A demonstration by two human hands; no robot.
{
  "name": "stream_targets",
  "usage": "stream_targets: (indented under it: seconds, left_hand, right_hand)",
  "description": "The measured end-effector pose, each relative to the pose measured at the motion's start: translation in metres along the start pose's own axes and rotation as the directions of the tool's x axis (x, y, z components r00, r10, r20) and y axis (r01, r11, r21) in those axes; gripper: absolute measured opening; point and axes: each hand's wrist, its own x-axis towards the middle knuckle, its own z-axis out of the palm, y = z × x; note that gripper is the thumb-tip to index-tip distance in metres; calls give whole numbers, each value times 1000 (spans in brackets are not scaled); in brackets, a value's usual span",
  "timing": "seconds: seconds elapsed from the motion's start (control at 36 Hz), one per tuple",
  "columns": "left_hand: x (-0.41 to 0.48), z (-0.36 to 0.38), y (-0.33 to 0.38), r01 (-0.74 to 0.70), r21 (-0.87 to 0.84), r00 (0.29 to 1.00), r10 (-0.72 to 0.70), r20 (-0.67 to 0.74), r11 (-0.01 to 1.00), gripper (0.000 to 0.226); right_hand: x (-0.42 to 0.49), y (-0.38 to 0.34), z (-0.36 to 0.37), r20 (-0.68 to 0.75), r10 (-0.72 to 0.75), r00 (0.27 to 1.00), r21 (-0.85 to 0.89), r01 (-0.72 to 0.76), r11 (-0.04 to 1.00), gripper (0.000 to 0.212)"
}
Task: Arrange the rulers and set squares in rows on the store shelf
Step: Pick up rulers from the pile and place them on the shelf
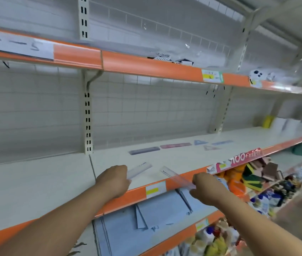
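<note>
Store shelf (35,182), white deck: left hand (114,180) fingers clamped on a clear ruler (140,170), right hand (204,187) fingers on a second clear ruler (174,176), both low over the front, probably starting a front row; blue ruler (144,150), pink ruler (175,145), blue set square (200,142) lie further back.

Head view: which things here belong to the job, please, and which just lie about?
Job: clear plastic ruler in left hand; second clear ruler in right hand; blue-grey ruler; pink ruler; blue set square.
Lying about: white plush toy; yellow packet.
</note>
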Motion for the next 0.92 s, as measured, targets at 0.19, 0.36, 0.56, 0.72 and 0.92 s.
stream_targets:
  seconds: [0.19,0.36,0.56,0.72,0.92]
  left_hand:
    - [59,13,51,-53,-13,999,54,6,998,33]
    - [113,22,83,-86,-43,996,87,22,995,38]
    - [159,24,109,-86,-62,996,86,-3,994,43]
    - [183,35,119,-47,-47,999,48,20,998,43]
    - [203,50,144,68,-59,997,-65,36,996,38]
  right_hand:
    - [38,61,-4,-32,70,997,-12,-70,997,32]
    - [81,96,-7,-32,110,993,-26,-111,994,19]
    - [129,131,-12,-24,99,995,-62,-100,993,28]
    - [168,156,-6,-33,48,998,-53,-50,997,26]
    - [220,188,6,11,-75,997,-61,76,995,9]
